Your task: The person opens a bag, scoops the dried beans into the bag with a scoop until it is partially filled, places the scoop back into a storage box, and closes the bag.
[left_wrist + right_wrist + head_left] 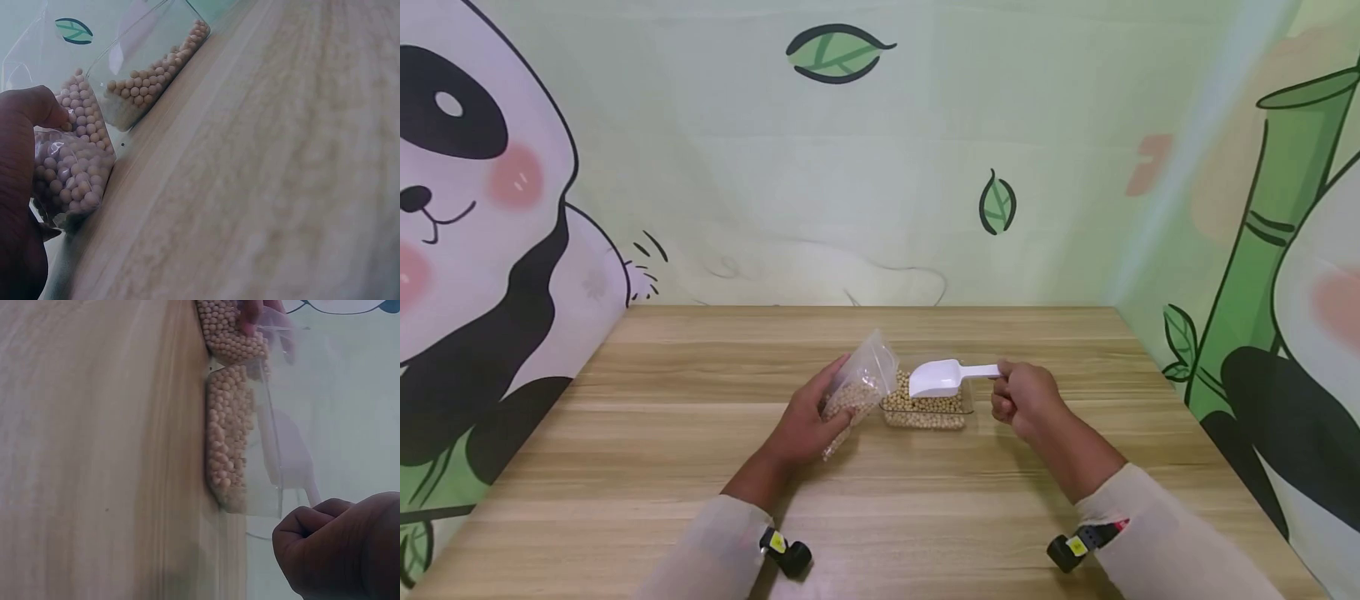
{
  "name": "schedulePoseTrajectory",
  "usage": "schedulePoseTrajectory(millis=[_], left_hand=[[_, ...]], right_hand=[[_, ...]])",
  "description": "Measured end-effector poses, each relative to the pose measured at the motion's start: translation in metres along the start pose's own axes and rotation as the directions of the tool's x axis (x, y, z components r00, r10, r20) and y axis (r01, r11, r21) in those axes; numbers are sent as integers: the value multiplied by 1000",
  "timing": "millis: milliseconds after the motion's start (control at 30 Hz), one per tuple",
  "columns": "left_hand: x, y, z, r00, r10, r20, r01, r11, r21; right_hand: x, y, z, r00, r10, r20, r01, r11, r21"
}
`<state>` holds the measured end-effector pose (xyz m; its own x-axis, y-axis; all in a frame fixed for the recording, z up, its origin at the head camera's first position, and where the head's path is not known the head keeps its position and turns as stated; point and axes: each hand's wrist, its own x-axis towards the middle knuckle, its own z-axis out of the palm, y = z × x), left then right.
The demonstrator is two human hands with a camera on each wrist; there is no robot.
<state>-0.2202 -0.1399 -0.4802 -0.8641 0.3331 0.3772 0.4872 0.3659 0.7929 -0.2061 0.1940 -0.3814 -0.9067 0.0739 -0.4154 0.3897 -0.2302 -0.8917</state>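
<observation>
My left hand (805, 423) grips a clear plastic bag (867, 385) of small round beige beads, its open end tilted up and to the right. Curled thumb and fingers press into the full part of the bag (75, 169) in the left wrist view. The right hand (1028, 398) holds a white scoop (937, 379) by its handle, the scoop's head pointing left over a clear box (967, 408). Similar beads (228, 434) fill the lower part of that box, which stands on the table just right of the bag. No beads can be made out in the scoop.
The wood-grain table (662, 417) reaches back to a wall hanging (887, 167) printed with pandas, leaves and bamboo. A small dark camera is strapped to each wrist, over beige sleeves (715, 550).
</observation>
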Motion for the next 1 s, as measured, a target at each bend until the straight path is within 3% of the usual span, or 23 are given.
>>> schedulePoseTrajectory(millis=[267,700,800,900,1000], left_hand=[[0,2,0,1000,-4,1,4,1000,7],[0,1,-1,1000,10,-11,-10,1000,0],[-1,1,-1,1000,-6,-20,6,1000,-12],[-1,1,0,999,-45,-28,44,998,-37],[-1,2,-1,993,-115,-36,111,990,-83]], right_hand=[[2,13,0,1000,-4,10,4,998,-65],[2,24,0,984,-112,-138,68,955,-290],[-1,22,-2,949,-236,-207,129,895,-427],[-2,19,0,871,-420,-254,238,814,-530],[-6,16,11,809,-549,-209,375,756,-536]])
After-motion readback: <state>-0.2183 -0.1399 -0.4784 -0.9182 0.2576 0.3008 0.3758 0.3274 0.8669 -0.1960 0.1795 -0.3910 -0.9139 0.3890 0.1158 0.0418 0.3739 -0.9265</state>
